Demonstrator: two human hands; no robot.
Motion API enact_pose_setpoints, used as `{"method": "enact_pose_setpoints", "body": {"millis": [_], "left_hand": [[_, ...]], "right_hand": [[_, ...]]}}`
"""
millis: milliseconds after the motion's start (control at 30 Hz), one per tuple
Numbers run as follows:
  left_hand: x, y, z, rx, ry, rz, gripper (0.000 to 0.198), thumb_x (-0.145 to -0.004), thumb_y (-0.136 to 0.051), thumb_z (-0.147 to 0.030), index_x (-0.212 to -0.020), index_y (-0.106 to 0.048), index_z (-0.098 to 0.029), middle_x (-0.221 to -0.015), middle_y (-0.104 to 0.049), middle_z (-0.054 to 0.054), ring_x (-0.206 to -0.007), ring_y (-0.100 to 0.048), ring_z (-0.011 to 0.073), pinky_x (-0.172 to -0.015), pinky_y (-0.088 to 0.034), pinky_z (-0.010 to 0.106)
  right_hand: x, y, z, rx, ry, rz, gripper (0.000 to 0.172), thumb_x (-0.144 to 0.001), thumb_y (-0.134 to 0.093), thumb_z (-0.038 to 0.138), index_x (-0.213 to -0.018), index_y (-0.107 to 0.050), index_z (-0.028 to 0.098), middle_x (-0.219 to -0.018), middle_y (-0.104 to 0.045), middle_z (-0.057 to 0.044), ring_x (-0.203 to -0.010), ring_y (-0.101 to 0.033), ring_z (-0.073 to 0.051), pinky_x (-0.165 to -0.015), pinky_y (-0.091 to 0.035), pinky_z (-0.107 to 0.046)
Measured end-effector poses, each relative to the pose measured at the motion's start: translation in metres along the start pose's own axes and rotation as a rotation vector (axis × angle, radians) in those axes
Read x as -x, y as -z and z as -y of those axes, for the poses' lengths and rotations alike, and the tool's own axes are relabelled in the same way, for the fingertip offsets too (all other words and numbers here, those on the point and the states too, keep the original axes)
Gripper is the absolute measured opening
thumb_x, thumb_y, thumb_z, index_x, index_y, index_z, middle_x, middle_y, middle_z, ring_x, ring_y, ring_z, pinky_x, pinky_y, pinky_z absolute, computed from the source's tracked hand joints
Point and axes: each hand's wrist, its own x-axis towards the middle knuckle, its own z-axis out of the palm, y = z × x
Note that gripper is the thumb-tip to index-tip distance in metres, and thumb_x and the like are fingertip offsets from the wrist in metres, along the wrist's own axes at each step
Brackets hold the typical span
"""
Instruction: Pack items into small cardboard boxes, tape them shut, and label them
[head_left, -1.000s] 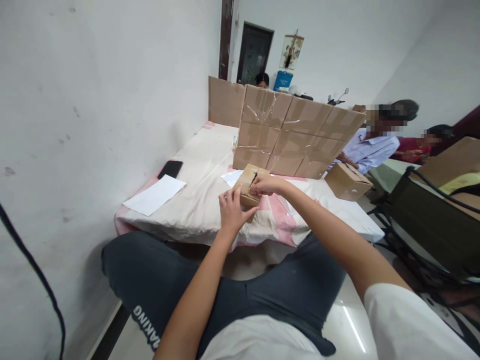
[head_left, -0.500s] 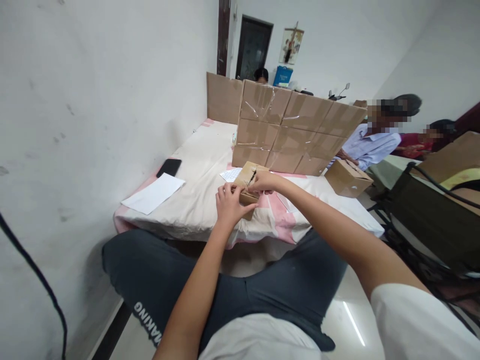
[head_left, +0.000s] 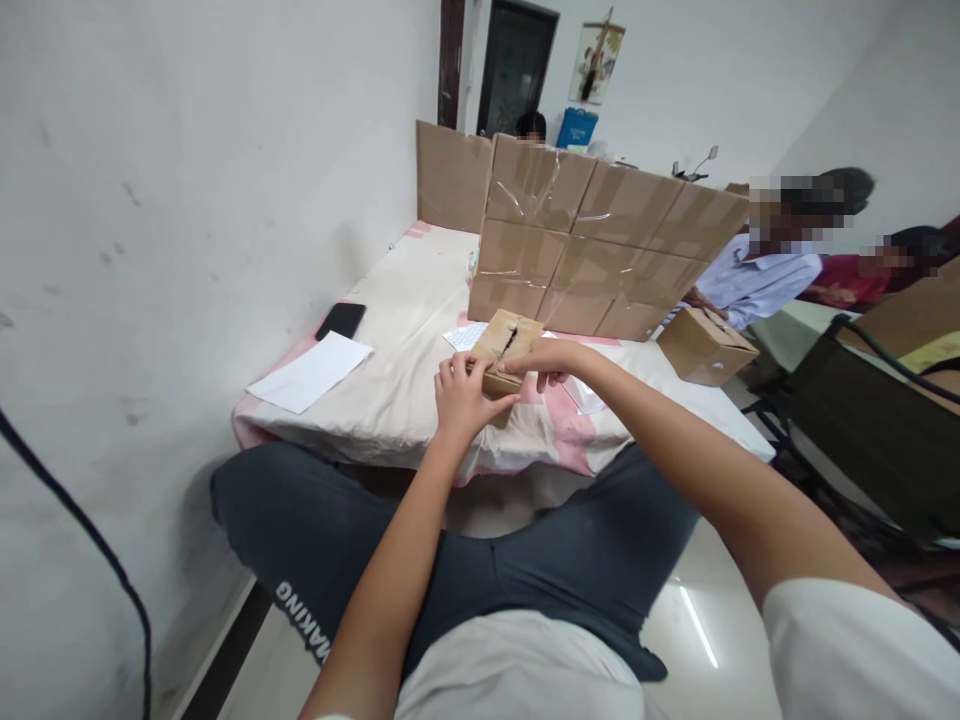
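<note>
A small cardboard box (head_left: 495,341) rests near the front edge of the cloth-covered table, with a dark, ragged slit along its top. My left hand (head_left: 462,400) grips its near left side, thumb across the front and fingers over the upper edge. From the right, my right hand (head_left: 546,360) bears on the top at the near end of the slit, its other fingers curled under. Whether it pinches a flap there is too small to make out. Behind the box lies a printed sheet (head_left: 463,337), partly covered by it.
A tall wall of taped cardboard boxes (head_left: 600,240) stands behind. To the left lie a white paper (head_left: 309,372) and a black phone (head_left: 341,321). Another cardboard box (head_left: 705,345) sits at the right, near a person in a light shirt (head_left: 761,275). A white wall borders the left.
My right hand has shifted slightly from the slit's middle toward the box's near edge, uncovering more of the slit. My left hand keeps its grip. The camera view has tilted down a little.
</note>
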Motion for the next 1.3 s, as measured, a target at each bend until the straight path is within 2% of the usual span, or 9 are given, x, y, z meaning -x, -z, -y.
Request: {"method": "enact_pose_setpoints", "body": {"millis": [167,400,500,667,867,1000,1133,1233,1300], "left_hand": [[0.002,0.0,-0.001,0.013,0.002,-0.003,0.07,-0.068,-0.082,-0.063,-0.124,-0.064,-0.026,-0.126,-0.051,0.013,-0.118,-0.046,0.0355,-0.098,-0.044,0.047],[0.005,-0.002,-0.002,-0.015,-0.001,-0.019,0.068,-0.071,-0.079,-0.063,-0.127,-0.062,-0.028,-0.131,-0.051,0.012,-0.12,-0.047,0.0334,-0.098,-0.044,0.044],[0.005,-0.003,0.001,-0.014,0.016,-0.032,0.072,-0.071,-0.076,-0.069,-0.129,-0.062,-0.028,-0.132,-0.05,0.013,-0.121,-0.047,0.0335,-0.1,-0.043,0.044],[0.004,-0.003,-0.001,-0.012,0.036,-0.027,0.072,-0.07,-0.079,-0.064,-0.13,-0.062,-0.027,-0.134,-0.05,0.013,-0.123,-0.047,0.0346,-0.1,-0.044,0.046],[0.003,-0.018,-0.022,0.01,0.19,-0.136,0.064,-0.07,-0.082,-0.05,-0.123,-0.061,-0.022,-0.138,-0.05,0.014,-0.13,-0.041,0.0377,-0.105,-0.042,0.052],[-0.001,-0.022,-0.011,0.052,0.102,-0.168,0.063,-0.072,-0.079,-0.042,-0.126,-0.056,-0.018,-0.135,-0.049,0.016,-0.129,-0.042,0.0363,-0.111,-0.038,0.051],[-0.004,-0.011,0.02,0.147,-0.06,-0.126,0.064,-0.073,-0.078,-0.046,-0.126,-0.053,-0.021,-0.132,-0.048,0.014,-0.127,-0.046,0.0316,-0.113,-0.037,0.049],[-0.005,-0.001,0.042,0.229,-0.123,-0.06,0.055,-0.075,-0.078,-0.044,-0.121,-0.055,-0.024,-0.133,-0.045,0.012,-0.129,-0.046,0.0293,-0.111,-0.04,0.047],[-0.006,0.001,0.052,0.279,-0.142,-0.03,0.054,-0.074,-0.079,-0.043,-0.12,-0.056,-0.025,-0.135,-0.043,0.011,-0.132,-0.046,0.0296,-0.11,-0.042,0.048]], "right_hand": [[0.0,-0.017,-0.032,-0.27,0.198,0.037,0.065,-0.069,-0.076,0.072,-0.095,-0.06,0.015,-0.077,-0.074,-0.014,-0.044,-0.057,-0.014,-0.042,-0.048,-0.026],[-0.005,-0.061,-0.072,-0.81,0.393,0.122,0.047,-0.081,-0.073,0.058,-0.097,-0.047,0.022,-0.08,-0.072,-0.003,-0.062,-0.069,-0.016,-0.048,-0.054,-0.024],[-0.014,-0.086,-0.081,-0.806,0.382,0.208,0.049,-0.082,-0.071,0.061,-0.097,-0.047,0.021,-0.079,-0.07,-0.004,-0.063,-0.07,-0.018,-0.047,-0.054,-0.025],[-0.034,-0.126,-0.083,-0.826,0.383,0.127,0.056,-0.083,-0.057,0.075,-0.096,-0.037,0.024,-0.071,-0.065,0.001,-0.056,-0.068,-0.017,-0.042,-0.052,-0.025],[-0.04,-0.138,-0.081,-0.823,0.423,0.1,0.054,-0.083,-0.06,0.07,-0.103,-0.04,0.024,-0.073,-0.064,0.002,-0.055,-0.065,-0.015,-0.041,-0.048,-0.022],[-0.035,-0.113,-0.085,-0.627,0.511,0.276,0.053,-0.081,-0.072,0.056,-0.113,-0.047,0.022,-0.086,-0.069,-0.002,-0.072,-0.068,-0.018,-0.055,-0.053,-0.027],[-0.034,-0.043,-0.098,-0.359,0.595,0.405,0.04,-0.086,-0.067,0.056,-0.094,-0.062,0.017,-0.096,-0.071,-0.007,-0.091,-0.068,-0.021,-0.082,-0.055,-0.035],[-0.047,0.016,-0.124,-0.362,0.523,0.21,0.035,-0.089,-0.064,0.053,-0.099,-0.066,0.019,-0.105,-0.071,-0.009,-0.099,-0.067,-0.023,-0.088,-0.054,-0.038],[-0.068,0.041,-0.154,-0.44,0.409,-0.07,0.032,-0.09,-0.059,0.052,-0.096,-0.065,0.022,-0.106,-0.07,-0.011,-0.101,-0.067,-0.025,-0.088,-0.055,-0.04]]}}
